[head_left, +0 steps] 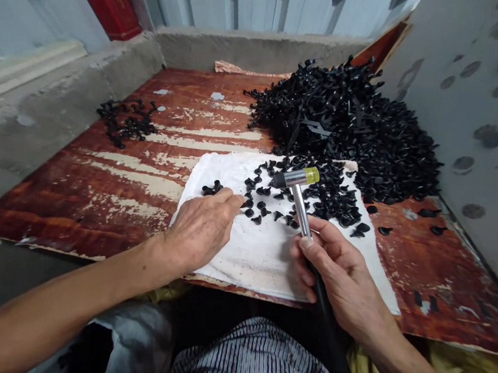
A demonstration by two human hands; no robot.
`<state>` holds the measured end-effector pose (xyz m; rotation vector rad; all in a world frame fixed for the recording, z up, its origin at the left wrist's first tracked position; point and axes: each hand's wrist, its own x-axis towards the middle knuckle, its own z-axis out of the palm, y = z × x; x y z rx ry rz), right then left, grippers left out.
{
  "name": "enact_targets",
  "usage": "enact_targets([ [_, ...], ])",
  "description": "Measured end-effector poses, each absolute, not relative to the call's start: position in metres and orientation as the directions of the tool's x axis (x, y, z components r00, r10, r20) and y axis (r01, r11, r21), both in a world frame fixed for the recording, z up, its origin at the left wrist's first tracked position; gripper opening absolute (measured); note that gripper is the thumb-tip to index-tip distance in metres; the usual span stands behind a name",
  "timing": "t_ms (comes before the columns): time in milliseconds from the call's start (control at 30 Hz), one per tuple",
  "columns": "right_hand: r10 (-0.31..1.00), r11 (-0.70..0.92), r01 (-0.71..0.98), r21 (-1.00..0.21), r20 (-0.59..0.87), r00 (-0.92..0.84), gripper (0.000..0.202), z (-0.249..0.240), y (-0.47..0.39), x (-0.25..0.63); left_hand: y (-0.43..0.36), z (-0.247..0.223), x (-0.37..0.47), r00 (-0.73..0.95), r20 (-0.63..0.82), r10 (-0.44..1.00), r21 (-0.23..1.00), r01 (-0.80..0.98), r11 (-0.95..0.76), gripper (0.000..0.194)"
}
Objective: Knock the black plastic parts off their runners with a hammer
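Note:
My right hand is wrapped round the handle of a small mallet, just below its metal neck. The mallet's head has one yellow face and one black face, and it is raised over the white cloth. My left hand is closed low over the cloth, fingertips pinched beside small black plastic parts. Whatever those fingers hold is hidden by the hand. A small black cluster lies just beyond the left knuckles. More loose black parts with round heads are scattered over the cloth's right side.
A large heap of black parts rises at the back right, against a grey panel. A smaller black bunch lies at the left of the worn red-brown board. A red box stands on the ledge at back left.

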<state>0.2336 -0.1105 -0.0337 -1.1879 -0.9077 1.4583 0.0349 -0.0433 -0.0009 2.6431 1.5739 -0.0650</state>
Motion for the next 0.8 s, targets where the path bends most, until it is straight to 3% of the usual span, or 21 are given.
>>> enact_targets([
  [300,0.982,-0.187,-0.267,-0.945,-0.186,-0.028,0.028,-0.033,-0.109,0.235,-0.041,0.004,0.036,0.453,-0.132,0.882,0.054,0.891,-0.45,0.042],
  [633,0.98,-0.196,-0.248,-0.949,-0.198,-0.017,0.026,-0.033,-0.11,0.236,-0.048,0.013,0.03,0.4,0.058,0.915,0.018,0.916,-0.401,0.031],
  [800,0.982,-0.189,-0.242,-0.952,-0.19,-0.017,0.028,-0.035,-0.11,0.237,-0.039,0.015,0.025,0.401,-0.005,0.916,0.096,0.912,-0.399,0.029],
])
